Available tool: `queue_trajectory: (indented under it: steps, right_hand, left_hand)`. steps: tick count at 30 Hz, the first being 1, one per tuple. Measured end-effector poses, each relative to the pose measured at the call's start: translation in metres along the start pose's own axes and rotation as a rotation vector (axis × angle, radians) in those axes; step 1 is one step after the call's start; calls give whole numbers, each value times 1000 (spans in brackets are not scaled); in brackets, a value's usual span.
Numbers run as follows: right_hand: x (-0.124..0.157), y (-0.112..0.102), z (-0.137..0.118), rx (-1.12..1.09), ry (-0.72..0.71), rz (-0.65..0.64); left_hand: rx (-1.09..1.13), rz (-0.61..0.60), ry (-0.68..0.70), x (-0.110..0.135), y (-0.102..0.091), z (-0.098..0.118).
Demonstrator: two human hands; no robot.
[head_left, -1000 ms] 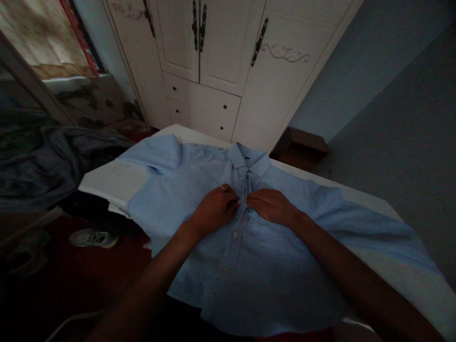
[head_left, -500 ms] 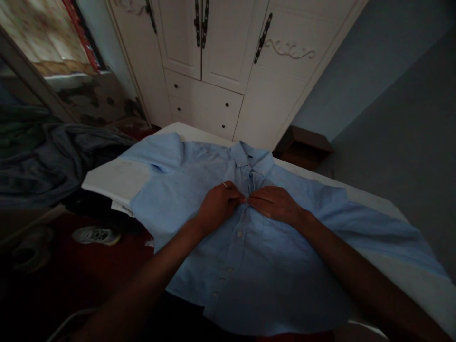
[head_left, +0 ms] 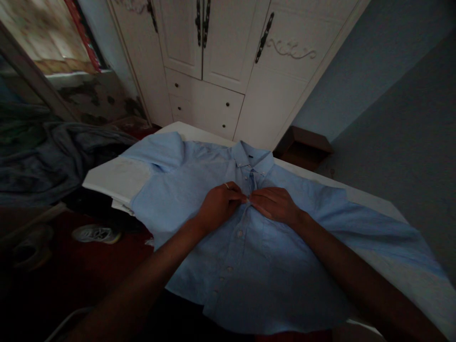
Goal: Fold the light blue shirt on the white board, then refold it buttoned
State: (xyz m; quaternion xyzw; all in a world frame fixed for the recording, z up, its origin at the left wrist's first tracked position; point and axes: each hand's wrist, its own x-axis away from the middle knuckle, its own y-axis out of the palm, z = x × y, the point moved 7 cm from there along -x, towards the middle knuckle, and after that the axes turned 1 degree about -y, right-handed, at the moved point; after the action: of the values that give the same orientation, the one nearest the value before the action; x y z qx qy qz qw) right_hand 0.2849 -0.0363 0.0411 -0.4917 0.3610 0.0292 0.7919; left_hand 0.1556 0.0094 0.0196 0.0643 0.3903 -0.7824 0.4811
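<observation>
A light blue button-up shirt [head_left: 285,270] lies front up with its collar [head_left: 261,163] away from me and its sleeves spread to both sides. At the upper chest, my left hand [head_left: 221,203] pinches the shirt's front placket; a ring is on one finger. My right hand [head_left: 273,203] meets it from the other side, its fingertips pressed together on the same strip. The bit of cloth or button between the fingertips is mostly hidden. Lower on the placket a fastened-looking button [head_left: 240,233] shows, with others below it.
The shirt rests on a white table [head_left: 114,178]. Behind it stands a white wardrobe [head_left: 206,104], with a small brown cabinet [head_left: 309,145] to its right. Dark crumpled cloth [head_left: 64,161] lies at left, above a shoe [head_left: 96,234] on the red floor.
Both hands stay at the same place on the placket, with only slight finger movement. The shirt lies as before.
</observation>
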Motion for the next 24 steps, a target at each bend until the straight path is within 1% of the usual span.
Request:
queue_trajectory:
  steps: [9,16,24]
  right_hand:
    - [-4,-5,-4,41,-28,40]
    - [-4,-4,-4,34,-24,22]
    - [4,4,1,-7,37,-34]
  left_hand:
    - [-7,-11,-2,0,-2,5]
    - [-24,10,12,0,-1,4]
    - [7,-74,-42,0,2,3]
